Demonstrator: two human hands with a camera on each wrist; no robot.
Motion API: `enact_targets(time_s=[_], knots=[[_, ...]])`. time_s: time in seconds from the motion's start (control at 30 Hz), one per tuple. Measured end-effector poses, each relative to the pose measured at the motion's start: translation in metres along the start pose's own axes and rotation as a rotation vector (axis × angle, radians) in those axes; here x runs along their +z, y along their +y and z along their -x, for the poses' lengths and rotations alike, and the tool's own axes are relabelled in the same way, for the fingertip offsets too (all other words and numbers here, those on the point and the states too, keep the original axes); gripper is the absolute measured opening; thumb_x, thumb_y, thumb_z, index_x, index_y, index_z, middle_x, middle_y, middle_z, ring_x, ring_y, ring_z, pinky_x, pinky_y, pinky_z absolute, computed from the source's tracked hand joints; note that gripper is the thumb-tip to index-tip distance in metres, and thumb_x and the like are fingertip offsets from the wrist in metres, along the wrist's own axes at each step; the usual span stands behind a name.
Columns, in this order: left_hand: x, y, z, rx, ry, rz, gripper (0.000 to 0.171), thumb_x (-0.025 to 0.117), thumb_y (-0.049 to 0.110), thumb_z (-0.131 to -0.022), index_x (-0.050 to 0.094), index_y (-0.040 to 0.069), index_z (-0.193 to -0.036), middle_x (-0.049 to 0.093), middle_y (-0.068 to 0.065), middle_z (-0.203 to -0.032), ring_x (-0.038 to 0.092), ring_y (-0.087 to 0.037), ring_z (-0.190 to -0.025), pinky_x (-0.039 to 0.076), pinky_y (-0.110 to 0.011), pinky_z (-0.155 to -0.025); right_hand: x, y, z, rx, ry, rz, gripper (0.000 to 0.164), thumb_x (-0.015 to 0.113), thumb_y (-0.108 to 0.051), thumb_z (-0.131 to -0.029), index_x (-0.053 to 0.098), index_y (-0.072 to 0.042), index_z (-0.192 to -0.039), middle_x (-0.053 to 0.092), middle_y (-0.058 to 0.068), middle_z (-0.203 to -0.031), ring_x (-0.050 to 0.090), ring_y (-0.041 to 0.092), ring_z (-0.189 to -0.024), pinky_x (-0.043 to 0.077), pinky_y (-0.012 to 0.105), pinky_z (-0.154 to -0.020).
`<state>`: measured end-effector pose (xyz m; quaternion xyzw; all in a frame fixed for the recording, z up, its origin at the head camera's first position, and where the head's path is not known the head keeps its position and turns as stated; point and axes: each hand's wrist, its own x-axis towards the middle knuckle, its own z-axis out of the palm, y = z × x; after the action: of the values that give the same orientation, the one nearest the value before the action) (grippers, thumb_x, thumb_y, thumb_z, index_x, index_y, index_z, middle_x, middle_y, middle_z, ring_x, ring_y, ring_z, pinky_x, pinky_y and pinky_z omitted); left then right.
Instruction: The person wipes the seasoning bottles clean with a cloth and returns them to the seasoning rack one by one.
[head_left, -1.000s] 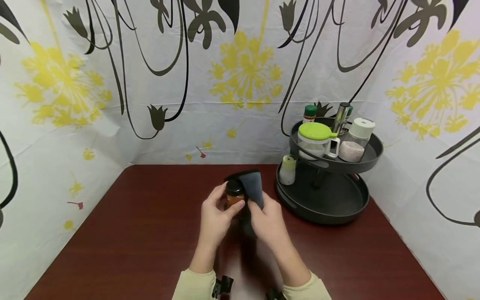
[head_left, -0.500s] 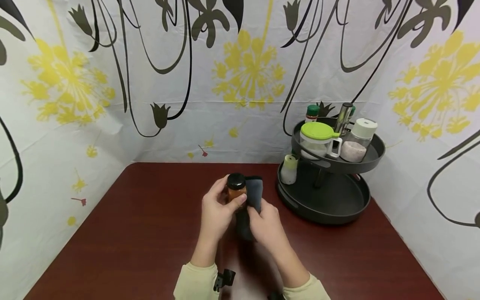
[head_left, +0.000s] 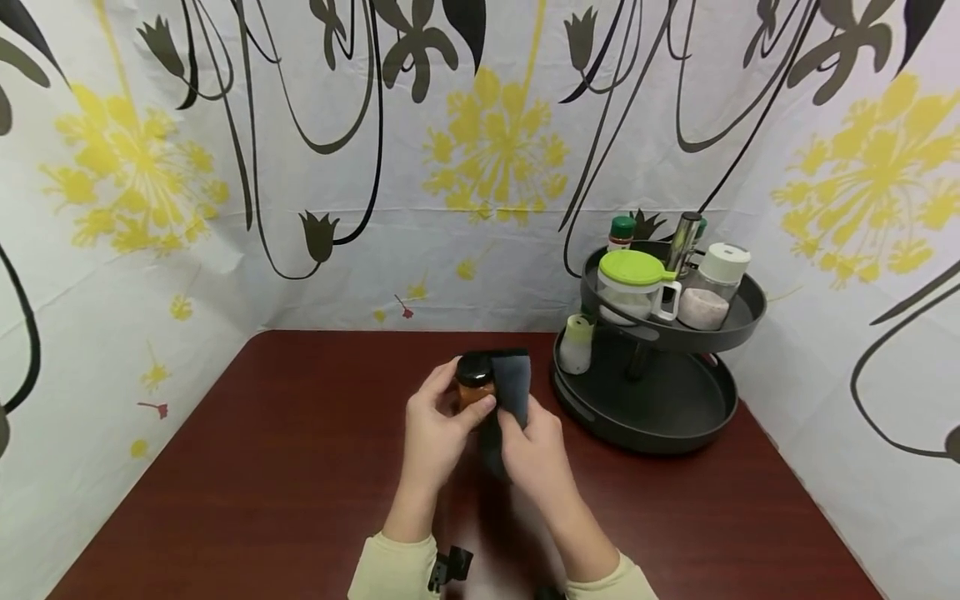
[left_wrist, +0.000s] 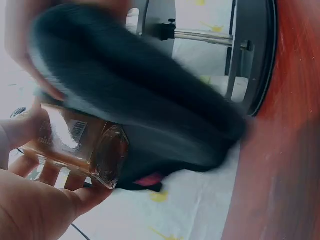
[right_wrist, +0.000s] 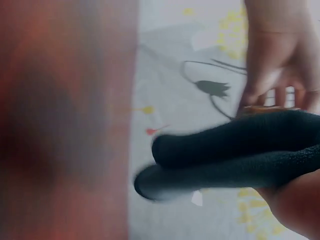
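My left hand (head_left: pixel 433 437) grips a small spice jar (head_left: pixel 476 393) with a black lid and orange-brown contents, upright above the table. In the left wrist view the jar (left_wrist: pixel 62 132) shows its clear base and a label with a barcode. A dark blue-grey cloth (head_left: pixel 513 385) is pinched in my right hand (head_left: pixel 536 450), against the jar's right side. Folded and blurred, the cloth (right_wrist: pixel 225 150) hangs down in the right wrist view and covers part of the jar. The right fingertips are hidden behind the cloth.
A two-tier black turntable rack (head_left: pixel 645 421) stands at the table's back right. Its top tier holds a green-lidded pot (head_left: pixel 630 287), a white-capped shaker (head_left: pixel 712 287) and a green-capped bottle (head_left: pixel 621 233). A small pale bottle (head_left: pixel 576 346) is on the lower tier. Patterned fabric surrounds the table (head_left: pixel 262 467).
The cloth, earlier spread out behind the jar's lid, has drawn in to a narrower fold along the jar's right side. Both hands keep their hold and have shifted only slightly.
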<state>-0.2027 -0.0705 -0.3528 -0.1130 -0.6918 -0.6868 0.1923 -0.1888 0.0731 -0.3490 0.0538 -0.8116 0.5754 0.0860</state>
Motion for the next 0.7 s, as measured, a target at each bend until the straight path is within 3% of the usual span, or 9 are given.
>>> enact_targets(time_s=[0.1,0.23,0.4,0.5,0.57,0.7], knots=[[-0.001,0.002,-0.001,0.001,0.008,-0.002,0.051,0.086,0.003,-0.088,0.073,0.015,-0.136,0.072,-0.007,-0.129,0.073,-0.017,-0.113,0.061,-0.029,-0.093,0.003,0.011,-0.004,0.043,-0.053,0.05,0.019,0.056,-0.016,-0.108,0.07,-0.005,-0.109,0.073,0.01,-0.093,0.066,0.018,-0.082,0.056,0.036,-0.077],[0.001,-0.002,-0.002,-0.004,0.007,-0.015,0.053,0.086,0.003,-0.088,0.072,0.015,-0.138,0.072,-0.007,-0.131,0.072,-0.019,-0.116,0.06,-0.031,-0.095,-0.002,0.008,-0.01,0.044,-0.063,0.103,0.021,0.056,-0.017,-0.107,0.072,-0.007,-0.115,0.077,0.015,-0.107,0.068,0.019,-0.09,0.057,0.039,-0.083],[0.002,-0.008,-0.002,-0.021,-0.015,-0.021,0.056,0.085,0.004,-0.09,0.07,0.02,-0.141,0.07,-0.005,-0.135,0.073,-0.024,-0.118,0.061,-0.029,-0.093,-0.014,-0.017,-0.005,-0.022,0.02,-0.012,0.027,0.056,-0.019,-0.11,0.07,-0.012,-0.131,0.075,0.015,-0.125,0.073,0.026,-0.109,0.06,0.049,-0.094],[0.001,-0.008,-0.001,-0.026,-0.022,-0.011,0.056,0.083,0.004,-0.091,0.069,0.021,-0.142,0.069,-0.005,-0.136,0.073,-0.026,-0.118,0.062,-0.028,-0.091,-0.013,-0.022,0.001,-0.08,0.052,-0.073,0.027,0.055,-0.017,-0.11,0.069,-0.012,-0.133,0.074,0.015,-0.131,0.073,0.028,-0.12,0.06,0.053,-0.1],[0.0,-0.007,-0.001,-0.03,-0.018,0.002,0.056,0.084,0.004,-0.091,0.069,0.021,-0.142,0.069,-0.006,-0.136,0.073,-0.027,-0.119,0.063,-0.028,-0.089,-0.007,-0.018,0.005,-0.09,0.056,-0.069,0.024,0.055,-0.015,-0.11,0.07,-0.01,-0.128,0.076,0.017,-0.126,0.074,0.025,-0.114,0.062,0.048,-0.094],[-0.002,-0.005,-0.002,-0.029,0.009,0.01,0.055,0.084,0.003,-0.09,0.069,0.016,-0.141,0.07,-0.009,-0.134,0.074,-0.029,-0.118,0.063,-0.028,-0.088,0.004,-0.001,0.005,-0.016,0.009,0.036,0.02,0.055,-0.015,-0.109,0.071,-0.007,-0.118,0.078,0.016,-0.113,0.069,0.018,-0.093,0.057,0.036,-0.081]])
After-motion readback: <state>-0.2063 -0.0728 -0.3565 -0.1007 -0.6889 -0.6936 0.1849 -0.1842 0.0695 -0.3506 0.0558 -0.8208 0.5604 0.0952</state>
